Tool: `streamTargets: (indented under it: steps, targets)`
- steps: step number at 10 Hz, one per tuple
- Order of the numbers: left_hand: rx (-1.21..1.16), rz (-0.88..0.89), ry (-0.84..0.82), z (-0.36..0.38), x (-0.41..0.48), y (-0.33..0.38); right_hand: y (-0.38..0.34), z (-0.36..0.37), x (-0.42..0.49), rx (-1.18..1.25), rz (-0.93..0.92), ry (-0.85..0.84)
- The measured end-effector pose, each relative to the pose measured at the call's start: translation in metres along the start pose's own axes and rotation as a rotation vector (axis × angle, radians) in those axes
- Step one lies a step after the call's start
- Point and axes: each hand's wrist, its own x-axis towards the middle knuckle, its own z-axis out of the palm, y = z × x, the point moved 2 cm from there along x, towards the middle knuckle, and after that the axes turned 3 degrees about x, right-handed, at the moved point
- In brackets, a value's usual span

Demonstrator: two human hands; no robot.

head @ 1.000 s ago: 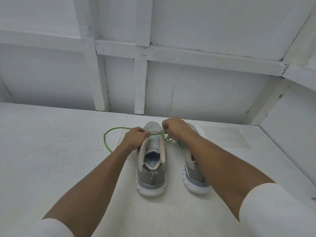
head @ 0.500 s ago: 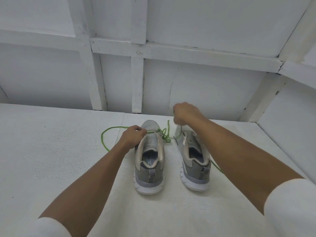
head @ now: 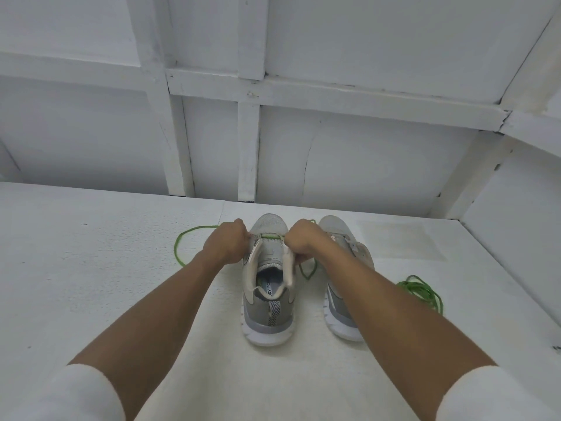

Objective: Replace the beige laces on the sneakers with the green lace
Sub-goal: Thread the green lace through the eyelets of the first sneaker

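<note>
Two grey sneakers stand side by side, heels toward me. The left sneaker (head: 268, 299) has a green lace (head: 270, 236) running across its lowest eyelets. My left hand (head: 226, 243) grips the sneaker's left eyelet edge with curled fingers. My right hand (head: 305, 241) pinches the lace at the right eyelet edge. One end of the lace loops out to the left (head: 182, 244), another hangs between the shoes. My right forearm partly hides the right sneaker (head: 340, 238). A second green lace (head: 420, 291) lies bundled to its right.
The sneakers rest on a white textured surface (head: 91, 268). A white panelled wall (head: 334, 153) rises just behind the toes, and a side wall (head: 516, 226) closes in on the right.
My right hand has come back down from above the right sneaker to the left sneaker's right eyelet edge. The left hand stays at the left edge. The bundled lace has come into view.
</note>
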Motion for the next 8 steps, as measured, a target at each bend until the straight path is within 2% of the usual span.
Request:
streamTargets:
  steps: [2,3,4,5,6,8]
  targets:
    - [0.238,0.058,0.180,-0.018,0.006,-0.004,0.007,0.004,-0.003,0.004,0.000,0.048]
    - [0.199,0.038,0.128,-0.014,0.009,0.004,0.010,0.003,0.000,0.046,-0.014,0.020]
    - [0.043,0.011,0.056,-0.008,0.011,0.002,0.010,-0.002,-0.001,0.198,0.009,-0.018]
    - [-0.029,-0.020,0.043,-0.003,0.007,-0.002,0.005,-0.009,0.005,0.172,-0.079,0.041]
    - [-0.072,-0.053,0.077,0.002,0.002,-0.002,0.002,-0.011,0.014,-0.008,-0.207,0.136]
    - [-0.152,-0.143,0.144,0.010,-0.005,0.000,0.007,0.000,0.025,-0.134,-0.248,0.117]
